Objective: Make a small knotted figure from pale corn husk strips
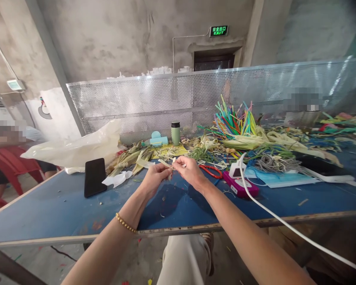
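Observation:
My left hand (156, 179) and my right hand (190, 171) are close together above the front half of the blue table (178, 211). Thumb and fingers of each are pinched on a narrow pale strip of corn husk (163, 162), whose end sticks up between them. Part of the strip is hidden by the fingers. Just behind the left hand lies a heap of dried husks (130, 159). Shredded husk and green fibres (200, 154) are scattered behind the right hand, and red-handled scissors (212, 171) lie to its right.
A black phone (95, 177) and plastic bag (77, 148) lie left. Behind stand a green bottle (175, 133) and perforated metal screen (130, 105). Right are a magenta power strip (240, 185), a white cable (273, 215), coloured stems (235, 120) and cord (268, 161). A person (6, 136) sits far left.

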`<state>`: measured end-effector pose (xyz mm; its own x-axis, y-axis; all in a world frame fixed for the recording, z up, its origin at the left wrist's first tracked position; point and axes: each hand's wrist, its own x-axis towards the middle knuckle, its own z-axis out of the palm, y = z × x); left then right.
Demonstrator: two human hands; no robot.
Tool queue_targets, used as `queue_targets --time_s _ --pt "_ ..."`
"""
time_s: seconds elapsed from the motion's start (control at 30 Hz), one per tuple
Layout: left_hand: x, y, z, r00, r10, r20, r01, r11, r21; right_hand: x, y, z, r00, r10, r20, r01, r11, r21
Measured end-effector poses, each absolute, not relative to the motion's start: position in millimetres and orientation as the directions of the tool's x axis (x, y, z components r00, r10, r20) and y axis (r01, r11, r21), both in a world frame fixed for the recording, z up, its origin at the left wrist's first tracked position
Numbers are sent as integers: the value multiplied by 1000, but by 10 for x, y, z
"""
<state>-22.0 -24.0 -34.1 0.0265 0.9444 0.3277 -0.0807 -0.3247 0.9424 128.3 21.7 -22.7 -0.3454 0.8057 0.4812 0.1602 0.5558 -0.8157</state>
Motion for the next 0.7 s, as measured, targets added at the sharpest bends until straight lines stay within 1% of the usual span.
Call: queue_targets --time_s 0.1,0.2,0.27,0.33,0.4,0.53,0.7 --pt "-209 -250 -326 75 952 297 -99 -289 952 1293 207 -215 -347 801 488 163 564 -809" --pt "-200 -258 -307 70 952 299 -114 -290 950 1290 160 -187 -382 780 496 120 574 -810" --pt "-192 -260 -300 56 952 301 -182 -286 941 1279 127 -172 -377 774 509 104 581 -807" --pt "-184 -258 -300 32 957 288 -258 -270 928 1265 111 -170 -349 777 523 121 591 -797" --pt "-178 -251 -308 12 963 269 -296 -254 921 1251 113 -181 -316 786 531 155 595 -789" --pt "-180 -231 -338 -3 969 248 -317 -237 919 1232 143 -213 -266 810 522 208 577 -790" --pt "-165 -232 -345 11 967 253 -339 -235 911 1219 151 -220 -234 820 523 226 569 -791"
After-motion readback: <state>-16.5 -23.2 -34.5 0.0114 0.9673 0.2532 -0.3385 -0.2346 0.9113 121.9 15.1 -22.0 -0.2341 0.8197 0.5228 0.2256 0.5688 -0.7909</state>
